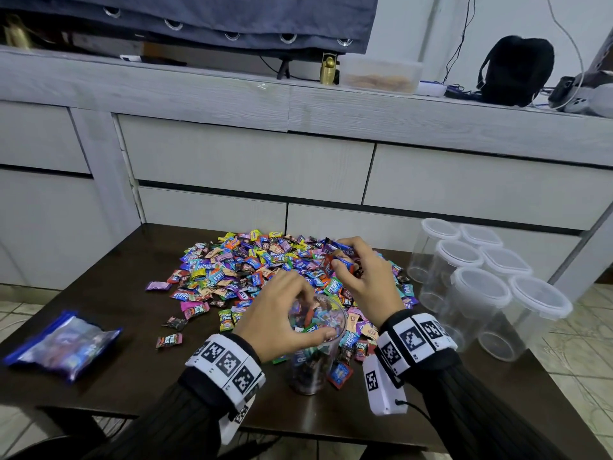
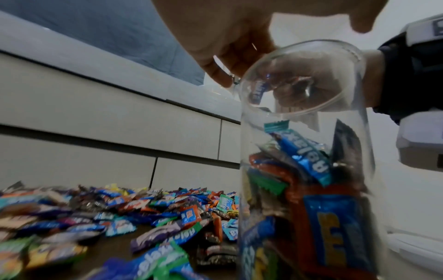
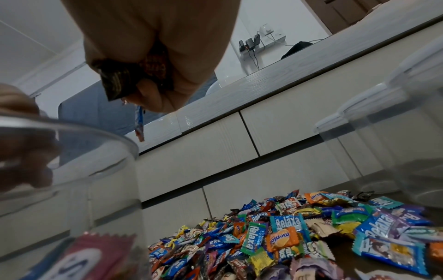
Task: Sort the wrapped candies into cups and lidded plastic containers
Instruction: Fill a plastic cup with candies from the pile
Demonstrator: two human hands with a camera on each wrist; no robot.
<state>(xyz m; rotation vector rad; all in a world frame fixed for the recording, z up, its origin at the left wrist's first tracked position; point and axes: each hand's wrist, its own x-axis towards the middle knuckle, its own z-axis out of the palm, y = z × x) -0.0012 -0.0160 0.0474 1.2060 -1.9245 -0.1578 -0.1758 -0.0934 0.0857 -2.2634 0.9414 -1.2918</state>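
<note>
A wide pile of wrapped candies (image 1: 265,267) covers the middle of the dark table (image 1: 132,383). Near the front stands a clear cup (image 1: 311,366), partly filled with candies. My left hand (image 1: 311,313) grips the cup's rim from above, fingers (image 2: 215,72) curled over the edge. Just beyond the cup, my right hand (image 1: 341,260) hovers over the pile and pinches a few candies, a red-and-blue one among them. From the right wrist, that hand (image 3: 143,89) clutches dark wrappers (image 3: 120,83). Several empty lidded containers (image 1: 481,287) stand at the right.
A blue-edged zip bag of candies (image 1: 63,343) lies at the table's left. Grey cabinet drawers (image 1: 232,161) rise close behind the table. The containers crowd the table's right edge, with tiled floor (image 1: 583,327) beyond. Loose candies (image 1: 338,373) lie around the cup's base.
</note>
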